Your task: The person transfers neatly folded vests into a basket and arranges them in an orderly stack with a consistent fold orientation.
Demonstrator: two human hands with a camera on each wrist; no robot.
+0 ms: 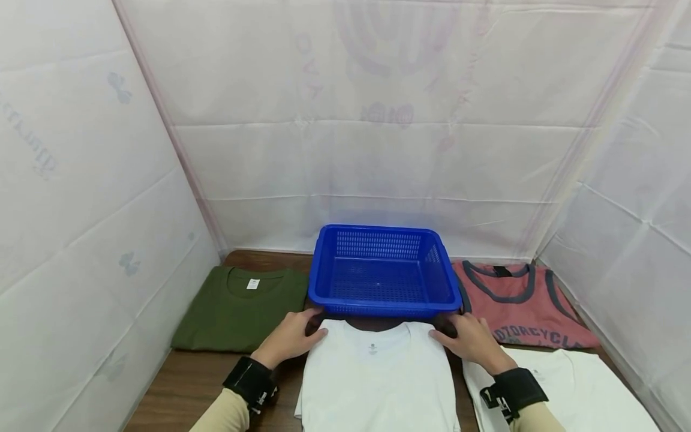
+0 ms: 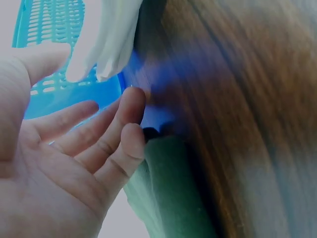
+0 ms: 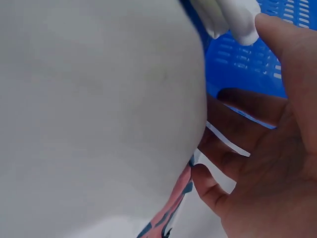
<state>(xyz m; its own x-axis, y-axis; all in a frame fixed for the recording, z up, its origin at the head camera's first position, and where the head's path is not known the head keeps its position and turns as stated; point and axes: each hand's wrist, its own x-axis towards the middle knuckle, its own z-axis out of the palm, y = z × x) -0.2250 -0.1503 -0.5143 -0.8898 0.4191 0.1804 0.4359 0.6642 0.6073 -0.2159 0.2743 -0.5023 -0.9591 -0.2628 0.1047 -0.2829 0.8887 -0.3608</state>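
Note:
A folded white T-shirt lies in front of me, its neckline toward the blue basket. Beside its upper left corner is my left hand, thumb at the shirt's edge and fingers spread apart, loosely bent. The left wrist view shows this palm with nothing gripped, the thumb tip close to the white cloth. At the upper right corner, my right hand has its thumb against the shirt edge. In the right wrist view its fingers are spread and the thumb touches white fabric.
The blue plastic basket stands behind the shirt, nothing inside it. A folded green T-shirt lies left, a folded red one right, and another white shirt nearer on the right. White sheets wall the wooden table.

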